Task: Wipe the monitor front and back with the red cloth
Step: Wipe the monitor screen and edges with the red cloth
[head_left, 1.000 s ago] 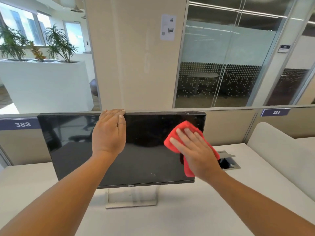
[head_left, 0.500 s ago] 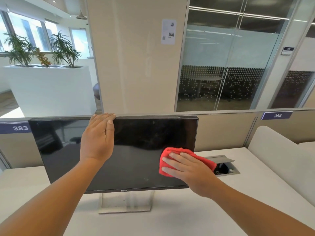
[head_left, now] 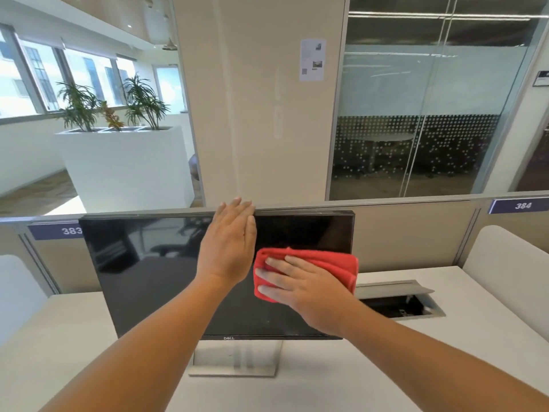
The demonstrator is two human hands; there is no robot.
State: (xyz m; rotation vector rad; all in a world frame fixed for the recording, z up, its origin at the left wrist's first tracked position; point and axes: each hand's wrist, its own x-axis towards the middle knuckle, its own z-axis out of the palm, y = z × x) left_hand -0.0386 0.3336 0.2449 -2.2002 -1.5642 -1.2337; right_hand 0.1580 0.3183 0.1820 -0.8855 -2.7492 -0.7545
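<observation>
Head camera shows the right hand (head_left: 306, 292), fingers flat, pressing the red cloth (head_left: 326, 266) on the screen of the monitor (head_left: 148, 278) on the desk (head_left: 445, 367), the flat left hand (head_left: 228, 248) steadying its top edge; the back seems not yet wiped.

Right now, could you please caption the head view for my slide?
Left hand braces the top of the Dell monitor while right hand presses the red cloth against its screen.

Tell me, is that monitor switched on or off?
Off, it seems: the monitor screen is dark all over, showing only room reflections.
</observation>
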